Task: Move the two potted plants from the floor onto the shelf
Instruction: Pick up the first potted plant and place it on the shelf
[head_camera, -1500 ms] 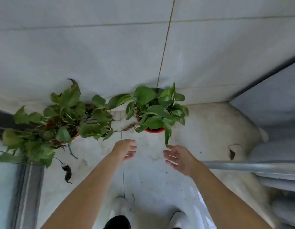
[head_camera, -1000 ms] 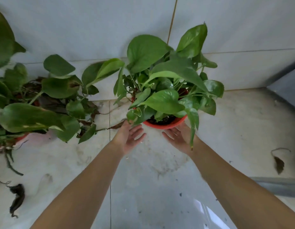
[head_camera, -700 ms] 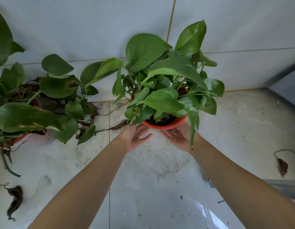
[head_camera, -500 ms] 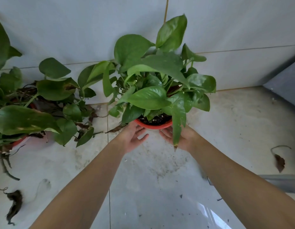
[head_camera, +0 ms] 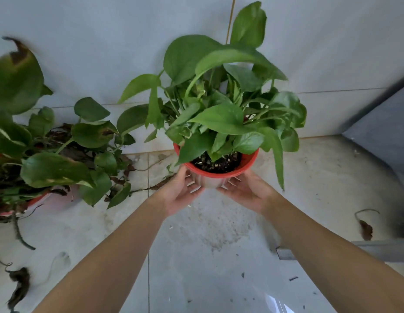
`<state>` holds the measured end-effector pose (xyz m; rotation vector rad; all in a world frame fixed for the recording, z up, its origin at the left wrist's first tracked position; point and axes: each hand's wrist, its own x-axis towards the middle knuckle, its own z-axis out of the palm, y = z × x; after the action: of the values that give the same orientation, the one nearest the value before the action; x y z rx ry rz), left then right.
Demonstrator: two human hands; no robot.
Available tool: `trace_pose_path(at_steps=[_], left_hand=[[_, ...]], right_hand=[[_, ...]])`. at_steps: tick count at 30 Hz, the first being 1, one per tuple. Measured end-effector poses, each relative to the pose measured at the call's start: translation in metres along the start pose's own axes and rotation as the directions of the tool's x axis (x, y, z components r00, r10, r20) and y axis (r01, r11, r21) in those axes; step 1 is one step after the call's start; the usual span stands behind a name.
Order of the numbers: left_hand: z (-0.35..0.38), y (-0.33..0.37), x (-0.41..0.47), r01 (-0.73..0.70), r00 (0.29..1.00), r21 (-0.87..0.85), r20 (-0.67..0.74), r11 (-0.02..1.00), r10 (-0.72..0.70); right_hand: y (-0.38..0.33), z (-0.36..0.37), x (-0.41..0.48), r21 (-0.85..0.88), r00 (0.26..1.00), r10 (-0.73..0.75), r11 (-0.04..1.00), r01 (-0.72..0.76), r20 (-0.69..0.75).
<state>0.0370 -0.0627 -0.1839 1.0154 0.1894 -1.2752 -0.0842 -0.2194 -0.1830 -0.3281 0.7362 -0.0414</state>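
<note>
A leafy green plant in a red-rimmed pot (head_camera: 221,171) is held up off the floor in the middle of the head view. My left hand (head_camera: 178,193) cups the pot's left underside and my right hand (head_camera: 246,190) cups its right underside, fingers spread around the pale lower pot. The second potted plant (head_camera: 49,154) stands on the floor at the left, its red pot mostly hidden by trailing, partly browned leaves. No shelf surface is clearly in view.
A tiled wall (head_camera: 106,41) rises right behind the plants. A grey metal bar (head_camera: 377,251) runs along the floor at the right, with a grey panel (head_camera: 386,132) beyond it. Dead leaves (head_camera: 20,288) lie on the dusty floor.
My hands reached in, closed around the right pot and lifted it off the floor. It now sits higher and closer to me, tilted so its soil shows. The left plant has stayed put.
</note>
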Motion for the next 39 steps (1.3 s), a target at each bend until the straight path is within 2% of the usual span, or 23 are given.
trace_pose_path(at_steps=[3, 6, 12, 16, 19, 23, 26, 28, 32, 39], left_hand=[[0.016, 0.012, -0.017, -0.006, 1.000, -0.012, 0.020, 1.000, 0.006], [0.044, 0.031, -0.049, 0.006, 1.000, -0.003, 0.025, 1.000, -0.006], [0.143, 0.095, -0.155, -0.003, 1.000, -0.014, -0.011, 1.000, 0.002], [0.207, 0.144, -0.227, -0.009, 1.000, -0.129, 0.021, 0.992, 0.012], [0.252, 0.180, -0.273, 0.016, 0.999, -0.179, 0.036, 0.984, -0.009], [0.308, 0.222, -0.339, 0.047, 0.996, -0.154, 0.077, 0.987, -0.036], [0.341, 0.250, -0.384, 0.059, 0.991, -0.147, 0.127, 0.987, -0.041], [0.363, 0.265, -0.414, 0.053, 0.985, -0.103, 0.169, 0.993, -0.034], [0.393, 0.283, -0.465, 0.047, 0.982, -0.047, 0.187, 0.998, -0.037], [0.432, 0.278, -0.565, 0.201, 0.937, 0.077, 0.276, 0.977, -0.214]], right_hand=[[-0.006, 0.017, -0.026, -0.065, 1.000, -0.013, 0.998, 0.012, -0.012], [-0.014, 0.040, -0.059, -0.051, 0.999, -0.012, 0.999, 0.010, -0.030], [-0.040, 0.131, -0.168, -0.016, 0.998, -0.059, 0.998, 0.058, -0.027], [-0.070, 0.200, -0.245, -0.020, 0.997, -0.083, 0.996, 0.083, 0.001], [-0.095, 0.247, -0.299, -0.066, 0.993, -0.114, 0.992, 0.111, -0.031], [-0.123, 0.313, -0.379, 0.016, 0.990, -0.125, 0.992, 0.126, -0.072], [-0.133, 0.359, -0.432, -0.066, 0.985, -0.171, 0.983, 0.169, -0.037], [-0.137, 0.382, -0.462, -0.055, 0.979, -0.205, 0.977, 0.204, -0.017], [-0.134, 0.419, -0.517, -0.067, 0.953, -0.290, 0.956, 0.285, -0.081], [-0.079, 0.440, -0.636, 0.095, 0.876, -0.448, 0.878, 0.468, -0.178]])
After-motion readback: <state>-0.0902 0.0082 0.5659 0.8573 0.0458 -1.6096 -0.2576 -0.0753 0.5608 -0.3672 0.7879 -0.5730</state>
